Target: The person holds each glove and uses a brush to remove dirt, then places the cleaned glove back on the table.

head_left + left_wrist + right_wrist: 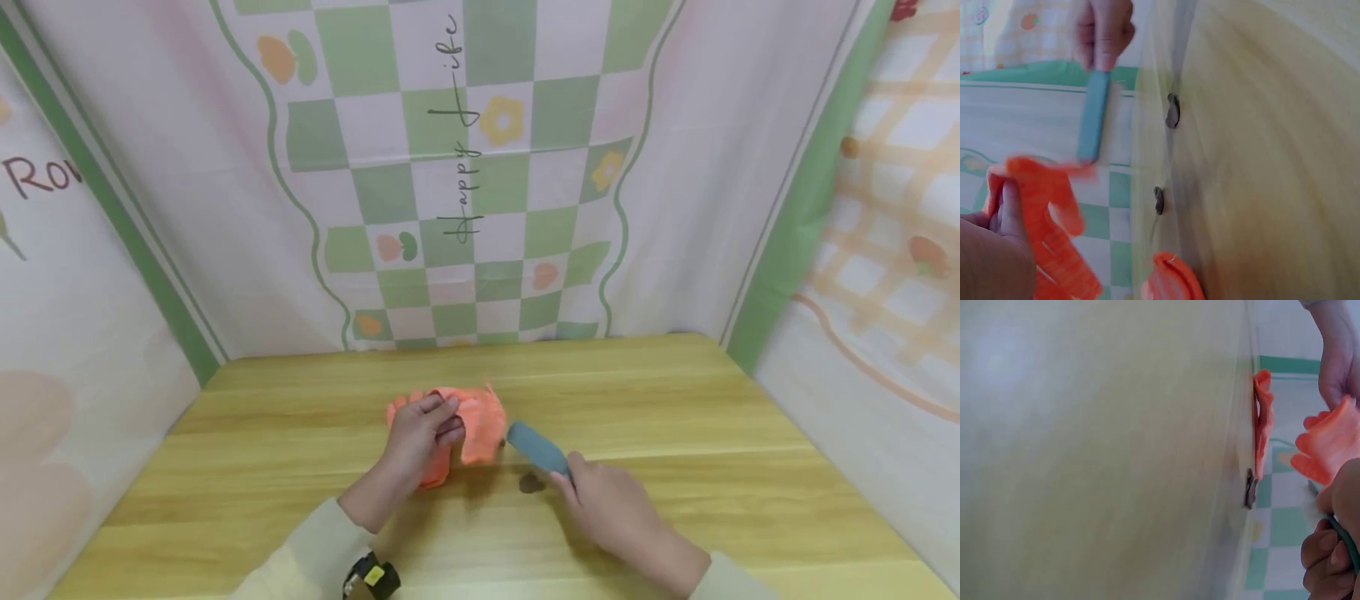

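Observation:
My left hand [416, 435] grips an orange knit glove [482, 423] and holds it above the table, its fingers dangling in the left wrist view. A second orange glove [1174, 280] lies on the tabletop below. In my right hand [613, 506] is a brush with a blue-green back [1094, 115]; pale bristles show as a blur along one side. The brush's far end is close to the held glove; whether they touch I cannot tell. Two small dark brown lumps [1172, 112] lie on the wood beneath the hands.
The wood-grain table [697, 433] extends to both sides of the hands. Behind it hangs a green-and-white checked cloth [498, 183], with printed curtains [847, 275] at the sides. A black device [372, 575] is on the left wrist.

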Demonstrator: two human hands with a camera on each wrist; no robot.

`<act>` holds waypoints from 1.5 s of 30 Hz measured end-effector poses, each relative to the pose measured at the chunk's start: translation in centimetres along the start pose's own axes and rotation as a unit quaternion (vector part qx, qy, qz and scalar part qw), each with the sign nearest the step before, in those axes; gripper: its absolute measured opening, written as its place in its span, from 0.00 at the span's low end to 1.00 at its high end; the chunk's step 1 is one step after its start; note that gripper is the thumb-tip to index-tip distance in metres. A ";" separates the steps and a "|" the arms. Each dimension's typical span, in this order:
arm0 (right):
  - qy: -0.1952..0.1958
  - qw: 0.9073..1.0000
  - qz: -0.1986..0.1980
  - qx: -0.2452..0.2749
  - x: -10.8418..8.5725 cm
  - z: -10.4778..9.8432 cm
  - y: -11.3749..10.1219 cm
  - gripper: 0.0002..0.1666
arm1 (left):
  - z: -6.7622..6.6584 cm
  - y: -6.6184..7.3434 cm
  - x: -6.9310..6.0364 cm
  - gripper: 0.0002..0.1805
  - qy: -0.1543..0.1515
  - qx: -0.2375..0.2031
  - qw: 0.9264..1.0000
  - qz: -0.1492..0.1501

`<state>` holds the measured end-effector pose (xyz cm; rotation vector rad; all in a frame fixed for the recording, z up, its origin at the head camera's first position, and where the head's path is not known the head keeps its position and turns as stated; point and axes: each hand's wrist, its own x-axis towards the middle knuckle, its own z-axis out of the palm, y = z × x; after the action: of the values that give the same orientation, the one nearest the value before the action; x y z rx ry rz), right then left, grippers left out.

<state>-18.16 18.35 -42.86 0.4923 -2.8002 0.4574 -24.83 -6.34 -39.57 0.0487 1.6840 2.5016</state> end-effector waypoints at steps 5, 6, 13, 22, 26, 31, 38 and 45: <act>0.026 0.999 0.022 -0.006 0.2 -1.1 0.4 0.17 | -0.1 0.2 0.0 0.21 0.000 0.015 1.000 -0.003; 0.036 0.999 0.018 -0.006 0.4 -1.4 0.2 0.17 | -0.1 0.2 0.0 0.21 0.000 0.019 1.000 -0.005; 0.031 0.999 -0.015 -0.002 1.2 -2.7 -1.6 0.17 | 0.0 0.0 -0.2 0.18 -0.011 0.044 0.999 -0.010; 0.049 0.997 -0.049 0.032 1.6 -2.9 -3.1 0.18 | 0.0 -0.3 -0.3 0.11 -0.017 0.060 0.998 -0.016; 0.069 0.995 -0.055 0.041 1.6 -2.9 -3.4 0.18 | -0.1 -0.4 -0.4 0.14 -0.022 0.052 0.998 -0.013; 0.050 0.996 -0.064 0.030 1.9 -2.7 -3.6 0.17 | 0.1 -0.4 -0.5 0.17 -0.039 0.043 0.998 -0.009; 0.045 0.996 -0.065 0.027 1.8 -2.2 -3.5 0.15 | 0.3 0.0 -0.6 0.18 -0.039 0.047 0.998 -0.014; 0.027 0.998 -0.055 0.027 1.4 -1.9 -3.0 0.15 | 0.1 0.0 -0.7 0.16 -0.034 0.045 0.998 -0.009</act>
<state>-18.00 15.94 -39.93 0.6327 -2.6978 0.5157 -24.08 -6.32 -39.47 0.1263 1.7617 2.3819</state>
